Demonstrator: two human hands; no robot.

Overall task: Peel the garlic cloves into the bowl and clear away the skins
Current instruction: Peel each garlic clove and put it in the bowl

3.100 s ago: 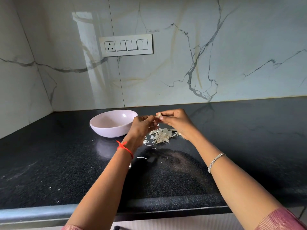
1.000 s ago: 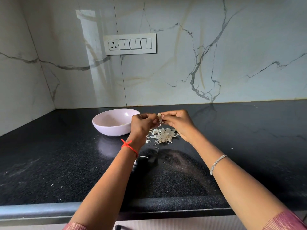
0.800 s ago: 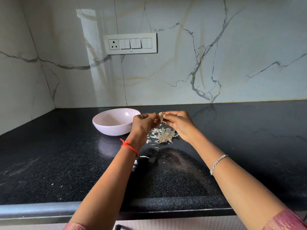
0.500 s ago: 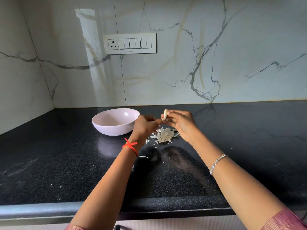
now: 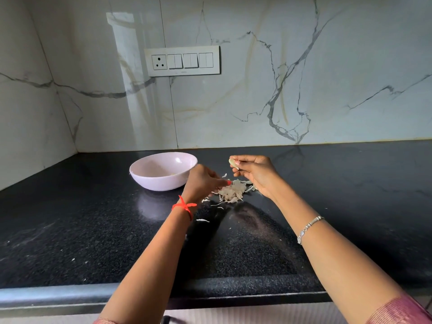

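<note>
Holdings, listed as they lie.

Item: garlic clove (image 5: 232, 163). One, pinched between the thumb and fingertips of my right hand (image 5: 254, 175), held in the air toward the back edge of the worktop (image 5: 93, 230), just behind the skins pile (image 5: 231, 194). It looks pale and mostly bare. Whether a scrap still clings to it I cannot tell.

Item: left hand (image 5: 202, 183). Low over the left side of the skins pile, fingers drawn together and pointing down at it. Whether they pinch a scrap or hold nothing I cannot tell.

Item: bowl (image 5: 159, 183). Pale, upright, toward the back left corner, just left of my left hand and apart from the pile. A pale bit shows low inside, likely peeled cloves, but I cannot count them.

Item: stray flakes (image 5: 203, 220). A few, scattered nearer the front edge.

Progress, as I judge it: peeling is well along, given the size of the pile. I see no unpeeled cloves on the worktop. This clove has yet to go into the bowl, and none of the skins are cleared.

Sundries: switch panel (image 5: 182, 60) on the marble wall, red thread (image 5: 184, 206) on my left wrist, bracelet (image 5: 309, 228) on my right.

Obstruction: only my own left hand lies between clove and bowl.
</note>
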